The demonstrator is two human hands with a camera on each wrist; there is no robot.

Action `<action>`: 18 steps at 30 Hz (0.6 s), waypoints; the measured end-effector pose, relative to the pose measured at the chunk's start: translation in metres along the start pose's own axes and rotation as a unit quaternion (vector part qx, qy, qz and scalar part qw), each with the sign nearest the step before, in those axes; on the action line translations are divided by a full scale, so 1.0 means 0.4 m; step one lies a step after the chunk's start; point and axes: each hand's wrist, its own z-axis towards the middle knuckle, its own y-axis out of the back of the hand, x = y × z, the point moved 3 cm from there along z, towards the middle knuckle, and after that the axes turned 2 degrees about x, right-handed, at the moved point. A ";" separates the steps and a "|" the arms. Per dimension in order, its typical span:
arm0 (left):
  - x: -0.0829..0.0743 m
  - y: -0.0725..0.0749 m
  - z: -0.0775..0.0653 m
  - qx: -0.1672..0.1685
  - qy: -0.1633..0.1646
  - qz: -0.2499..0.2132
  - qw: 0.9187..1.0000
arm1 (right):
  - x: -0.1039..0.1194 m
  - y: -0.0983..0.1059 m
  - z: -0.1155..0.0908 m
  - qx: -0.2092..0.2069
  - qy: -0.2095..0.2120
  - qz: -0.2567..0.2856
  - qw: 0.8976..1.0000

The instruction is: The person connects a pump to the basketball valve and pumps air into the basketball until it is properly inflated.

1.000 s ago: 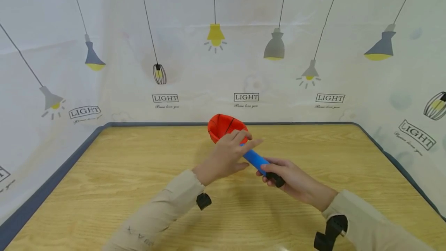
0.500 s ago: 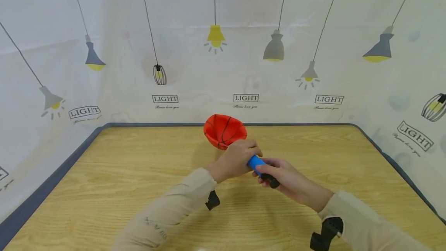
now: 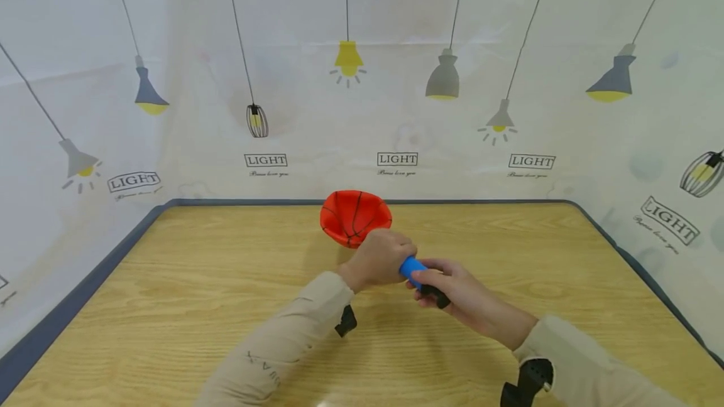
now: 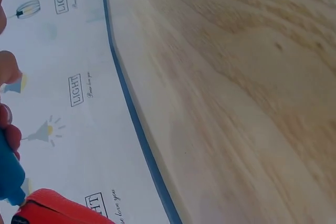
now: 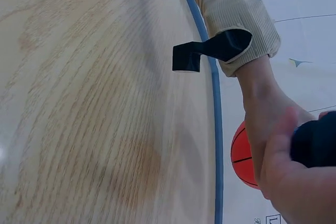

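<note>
A sagging red basketball (image 3: pixel 353 213) with black lines, partly deflated and dented in like a bowl, hangs above the far middle of the table. My left hand (image 3: pixel 380 259) grips the front of a blue ball pump (image 3: pixel 411 267) just below the ball. Behind it, my right hand (image 3: pixel 459 287) holds the pump's rear, thumb on top, around the black handle end (image 3: pixel 437 296). In the left wrist view, the pump's narrow blue tip (image 4: pixel 17 195) meets the ball (image 4: pixel 60 208). The right wrist view shows the black end (image 5: pixel 315 142) close up, with the ball (image 5: pixel 241 153) behind my left arm.
A wooden table (image 3: pixel 186 306) with a dark blue edge lies under both hands. Pale cloth (image 3: pixel 362 118) printed with lamps surrounds it at the back and sides. Black camera mounts (image 3: pixel 528 382) sit on both wrists.
My left hand, loosely spread earlier, has closed round the pump's front part. The ball has moved a little left and now faces more toward me. My right hand keeps its hold.
</note>
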 end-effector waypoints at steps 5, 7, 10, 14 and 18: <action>0.016 0.000 -0.010 -0.014 -0.015 -0.012 1.000 | -0.001 -0.005 -0.001 0.002 0.022 -0.025 0.999; 0.023 0.006 -0.012 -0.012 -0.012 -0.022 1.000 | 0.002 -0.007 -0.004 0.000 0.034 -0.051 0.998; 0.030 0.012 -0.017 -0.008 -0.010 -0.025 1.000 | 0.006 -0.008 -0.011 -0.015 0.051 -0.100 0.994; 0.038 0.015 -0.025 -0.016 -0.017 -0.032 0.999 | 0.006 -0.004 -0.022 -0.043 0.078 -0.142 0.986; 0.041 0.014 -0.030 -0.033 -0.029 -0.043 0.998 | 0.002 0.000 -0.027 -0.065 0.094 -0.146 0.983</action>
